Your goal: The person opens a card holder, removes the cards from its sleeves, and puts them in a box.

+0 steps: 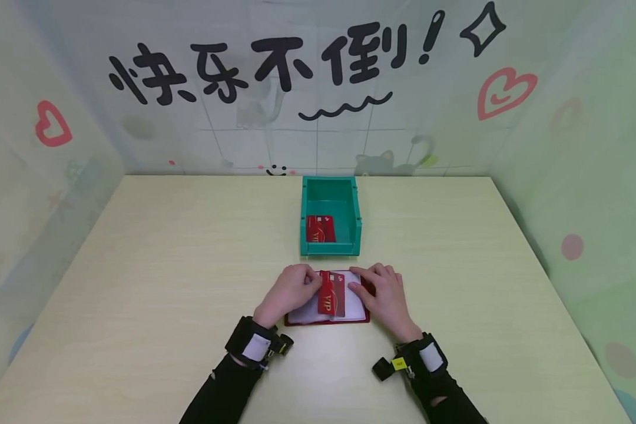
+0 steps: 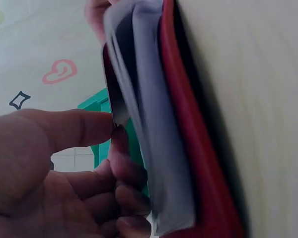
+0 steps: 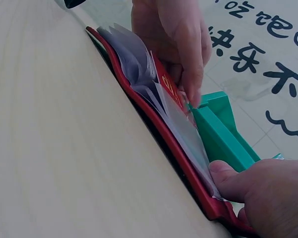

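A red card holder (image 2: 181, 99) with clear plastic sleeves (image 3: 181, 144) lies open on the table. My left hand (image 1: 292, 290) pinches a red VIP card (image 1: 327, 299) between thumb and index finger at its left edge. The card stands upright lengthwise over the middle of the holder, and its right part looks duller, under a clear sleeve. My right hand (image 1: 386, 297) holds the holder's right end, thumb on the sleeve page and the other fingers at the cover's far edge.
Just beyond the holder stands a teal bin (image 1: 330, 249) with another red VIP card (image 1: 320, 229) at its near left corner. Printed cloth walls (image 1: 577, 176) enclose the pale wooden table (image 1: 191, 247) at the back and sides.
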`<state>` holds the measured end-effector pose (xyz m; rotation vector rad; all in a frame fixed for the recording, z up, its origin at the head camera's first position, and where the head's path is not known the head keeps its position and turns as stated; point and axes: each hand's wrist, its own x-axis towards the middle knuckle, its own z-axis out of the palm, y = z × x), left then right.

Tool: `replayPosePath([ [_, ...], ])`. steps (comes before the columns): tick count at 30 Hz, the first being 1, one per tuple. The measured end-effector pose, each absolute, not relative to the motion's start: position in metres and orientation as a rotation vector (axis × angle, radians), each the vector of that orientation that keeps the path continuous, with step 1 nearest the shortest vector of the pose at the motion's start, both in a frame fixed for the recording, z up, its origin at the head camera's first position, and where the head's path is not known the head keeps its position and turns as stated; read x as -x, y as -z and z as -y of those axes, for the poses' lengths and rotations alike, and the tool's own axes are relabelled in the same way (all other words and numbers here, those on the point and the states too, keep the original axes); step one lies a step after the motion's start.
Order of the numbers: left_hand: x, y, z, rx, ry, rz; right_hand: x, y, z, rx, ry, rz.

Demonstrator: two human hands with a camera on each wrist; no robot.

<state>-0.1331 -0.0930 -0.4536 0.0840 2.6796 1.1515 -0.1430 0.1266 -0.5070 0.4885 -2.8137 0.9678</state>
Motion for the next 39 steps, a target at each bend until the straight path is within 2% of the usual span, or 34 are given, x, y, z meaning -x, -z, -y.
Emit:
replayPosePath([
  [11,0.136,0.440,0.102,0.009,-1.214,-2.575,0.142,0.504,-0.126,-0.488,-0.972,2.806],
  [20,0.162,0.392,0.110,-0.299,-0.938,-2.586,0.143,0.503,-0.127,-0.494,-0.970,2.801],
  [26,0.191,0.372,0.101,-0.369,-0.927,-2.681,0.143,0.503,-0.126,-0.507,-0.981,2.773],
  [31,0.217,0.373,0.084,-0.281,-0.950,-2.855,0.142,0.504,-0.126,-0.517,-0.972,2.750],
  [39,0.250,0.393,0.070,-0.491,-0.598,-2.995,0.142,0.505,-0.125,-0.516,-0.966,2.765],
])
